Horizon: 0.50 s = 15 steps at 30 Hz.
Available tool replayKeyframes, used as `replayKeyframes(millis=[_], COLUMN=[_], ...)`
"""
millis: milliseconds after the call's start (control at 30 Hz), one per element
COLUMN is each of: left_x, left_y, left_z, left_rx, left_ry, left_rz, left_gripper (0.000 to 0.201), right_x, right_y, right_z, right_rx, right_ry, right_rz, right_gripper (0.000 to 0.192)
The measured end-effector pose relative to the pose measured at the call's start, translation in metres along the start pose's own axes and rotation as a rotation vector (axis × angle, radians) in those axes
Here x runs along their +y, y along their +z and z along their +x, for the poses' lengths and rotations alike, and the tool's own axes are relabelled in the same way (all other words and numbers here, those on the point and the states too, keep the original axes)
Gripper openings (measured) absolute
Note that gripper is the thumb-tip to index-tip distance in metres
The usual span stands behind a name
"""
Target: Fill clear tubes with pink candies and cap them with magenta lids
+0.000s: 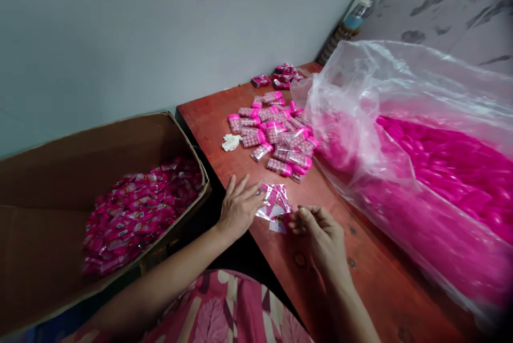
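Small printed pink clear-plastic wrappers [276, 201] lie overlapping on the red wooden table, between my two hands. My left hand [240, 209] is open, palm down with its fingers stretched out, its fingertips at the wrappers' left edge. At their right side my right hand [323, 233] is closed, thumb and fingers bent together. Whatever sits between those fingertips is hidden. Just beyond the wrappers is a loose pile of small clear bottles [274, 132] with pink caps, filled with pale pink beads.
A cardboard box [188, 145] at the left holds many pink wrapped packs [136, 209]. On the right, a large clear plastic bag [360, 86] is full of bright pink pieces [452, 172]. Dark pink packs [284, 76], a crumpled white scrap [231, 142] and a bottle [352, 22] stand farther back.
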State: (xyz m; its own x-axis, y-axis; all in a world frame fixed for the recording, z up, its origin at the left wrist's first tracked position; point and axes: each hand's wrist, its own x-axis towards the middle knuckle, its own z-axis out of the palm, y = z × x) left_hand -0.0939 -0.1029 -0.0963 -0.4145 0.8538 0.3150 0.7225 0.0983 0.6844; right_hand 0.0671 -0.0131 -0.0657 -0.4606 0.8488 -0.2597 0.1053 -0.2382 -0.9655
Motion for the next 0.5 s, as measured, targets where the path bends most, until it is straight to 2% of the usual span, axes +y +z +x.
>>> replayKeyframes(millis=[267,500], left_x=[0.0,-0.001], left_y=[0.004,0.008], left_z=[-0.002,-0.002], left_rx=[0.085,0.136], left_ry=[0.009,0.124], left_rz=[-0.102,0.076], left_gripper=[0.022,0.016], right_x=[-0.003,-0.001], right_y=[0.02,0.017], right_z=[0.001,-0.004], right_rx=[-0.082,-0.054], right_ry=[-0.153,-0.18], right_rz=[-0.153,-0.264], right_gripper=[0.02,0.025])
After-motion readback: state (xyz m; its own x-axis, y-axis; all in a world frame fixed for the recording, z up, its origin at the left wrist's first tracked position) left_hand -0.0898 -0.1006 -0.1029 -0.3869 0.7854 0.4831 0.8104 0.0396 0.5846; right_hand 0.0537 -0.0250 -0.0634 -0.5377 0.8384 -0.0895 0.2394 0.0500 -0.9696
